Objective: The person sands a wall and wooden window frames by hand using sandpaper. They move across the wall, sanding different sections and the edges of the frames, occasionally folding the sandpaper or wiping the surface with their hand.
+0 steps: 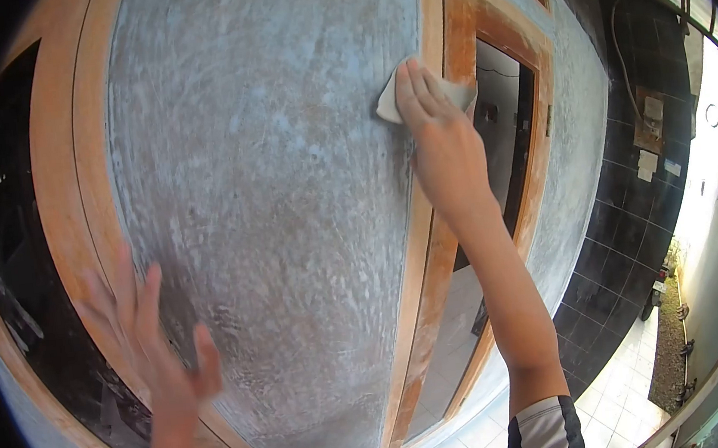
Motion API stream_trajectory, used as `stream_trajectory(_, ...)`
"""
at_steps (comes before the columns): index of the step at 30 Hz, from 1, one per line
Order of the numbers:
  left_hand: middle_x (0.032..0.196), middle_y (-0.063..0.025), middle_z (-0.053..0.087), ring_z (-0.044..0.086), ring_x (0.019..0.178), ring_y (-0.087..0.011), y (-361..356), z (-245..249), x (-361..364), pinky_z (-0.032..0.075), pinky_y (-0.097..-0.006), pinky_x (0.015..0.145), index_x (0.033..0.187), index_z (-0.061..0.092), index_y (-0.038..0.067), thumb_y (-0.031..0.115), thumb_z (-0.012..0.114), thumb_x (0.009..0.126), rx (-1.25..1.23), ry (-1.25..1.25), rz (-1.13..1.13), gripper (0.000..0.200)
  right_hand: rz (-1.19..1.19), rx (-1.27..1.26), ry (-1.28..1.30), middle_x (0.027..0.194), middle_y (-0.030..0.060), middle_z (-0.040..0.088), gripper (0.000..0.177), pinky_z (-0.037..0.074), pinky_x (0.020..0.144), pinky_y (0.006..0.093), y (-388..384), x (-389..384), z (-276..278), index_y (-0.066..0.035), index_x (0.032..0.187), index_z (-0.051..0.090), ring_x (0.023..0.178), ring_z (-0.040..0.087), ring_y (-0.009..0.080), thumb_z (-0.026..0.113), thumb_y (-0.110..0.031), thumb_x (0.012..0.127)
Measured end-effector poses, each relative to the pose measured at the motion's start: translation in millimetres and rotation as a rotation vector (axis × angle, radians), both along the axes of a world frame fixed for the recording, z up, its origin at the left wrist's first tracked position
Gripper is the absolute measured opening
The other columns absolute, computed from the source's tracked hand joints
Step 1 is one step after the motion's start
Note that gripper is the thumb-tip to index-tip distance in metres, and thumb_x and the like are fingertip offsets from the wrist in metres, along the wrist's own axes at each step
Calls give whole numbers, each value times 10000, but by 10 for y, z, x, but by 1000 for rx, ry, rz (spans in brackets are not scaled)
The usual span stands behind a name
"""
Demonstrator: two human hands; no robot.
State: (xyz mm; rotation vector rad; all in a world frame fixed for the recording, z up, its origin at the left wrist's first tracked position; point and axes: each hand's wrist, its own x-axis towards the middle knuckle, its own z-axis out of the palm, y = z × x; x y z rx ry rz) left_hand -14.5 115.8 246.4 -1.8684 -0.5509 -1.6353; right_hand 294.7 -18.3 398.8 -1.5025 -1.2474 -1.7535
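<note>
My right hand (434,126) presses a pale, bent sheet of sandpaper (391,105) flat against the blue-grey wall (286,188), high up beside the door frame. Its fingers lie together over the sheet, and one corner of the paper sticks out to the right past the wooden frame (423,304). My left hand (149,330) is raised at lower left, its fingers spread and smeared by motion. Nothing shows in it. In this view it overlaps the edge between the wall and the left wooden frame (98,163).
A dark glass pane (22,222) fills the left frame. Right of the wall stands a doorway with an orange-brown wooden door (457,33). Beyond are black wall tiles (610,226), a white-tiled floor (619,406) and a bright white wall (715,155).
</note>
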Motion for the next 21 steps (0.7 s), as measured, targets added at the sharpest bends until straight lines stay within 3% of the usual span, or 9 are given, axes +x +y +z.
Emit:
stream_trajectory(2, 1584, -149, 393, 231, 1510, -425, -29, 794, 31, 73, -640, 1204, 1481, 416, 78, 415, 468, 1027, 173, -36, -28, 568, -106, -39, -52, 1512, 156, 491, 499, 469, 1091, 418, -3, 1, -184, 4, 1442, 482, 1401, 471, 289, 480, 10, 943)
stream_trajectory(5, 1565, -100, 442, 293, 1508, -332, 221, 1874, 140, 83, -635, 1207, 1439, 483, 109, 423, 527, 1005, 356, -131, -57, 538, 56, -55, -16, 1508, 166, 494, 493, 450, 1113, 417, -45, 69, 78, 21, 1431, 490, 1398, 475, 309, 495, 6, 938)
stream_trajectory(7, 1605, -87, 371, 274, 1515, -280, 395, 2358, 249, 118, -512, 1248, 1531, 382, 137, 439, 422, 1058, 366, -167, 13, 563, 68, -32, -2, 1508, 181, 489, 501, 433, 1130, 416, -11, 52, 129, 33, 1435, 482, 1402, 470, 315, 502, 4, 935)
stream_trajectory(8, 1605, -87, 371, 274, 1515, -280, 328, 2440, 317, 118, -512, 1248, 1531, 382, 137, 439, 422, 1058, 367, -161, 25, 563, 67, -14, 6, 1509, 196, 484, 509, 416, 1147, 415, 17, 13, 121, 46, 1438, 475, 1406, 465, 322, 510, 2, 932)
stream_trajectory(10, 1643, -177, 238, 159, 1529, -383, 166, 2494, 458, 89, -525, 1250, 1563, 255, 24, 435, 475, 995, -95, -262, -29, 735, 47, -25, 5, 1509, 209, 477, 513, 401, 1158, 404, 90, -46, -165, 63, 1437, 469, 1411, 458, 323, 514, 2, 930)
stream_trajectory(14, 1643, -72, 296, 240, 1527, -272, 569, 2510, 577, 109, -512, 1250, 1551, 350, 156, 476, 385, 1060, 354, -297, 238, 588, 114, -38, -4, 1501, 238, 476, 516, 388, 1167, 402, 15, 20, -150, 94, 1434, 458, 1416, 449, 341, 518, 2, 930)
stream_trajectory(17, 1669, -54, 231, 205, 1539, -278, 478, 2468, 561, 82, -546, 1243, 1568, 315, 159, 506, 368, 1056, 344, -291, 222, 621, 27, 27, -5, 1502, 230, 479, 508, 374, 1176, 424, 113, -22, 63, 91, 1433, 460, 1408, 457, 353, 515, -6, 938)
stream_trajectory(19, 1624, -186, 273, 186, 1522, -365, 26, 2397, 572, 84, -523, 1252, 1554, 290, 29, 413, 477, 983, -24, -258, 216, 714, 35, 12, 30, 1511, 229, 468, 516, 364, 1182, 438, 84, -87, -55, 90, 1441, 449, 1416, 444, 352, 514, -4, 938)
stream_trajectory(21, 1621, -187, 278, 191, 1520, -362, -10, 2396, 542, 86, -524, 1251, 1550, 296, 24, 411, 483, 976, -47, -241, 184, 717, 38, -5, 69, 1520, 229, 457, 524, 353, 1188, 452, 51, -128, -222, 90, 1450, 438, 1425, 432, 350, 512, -1, 938)
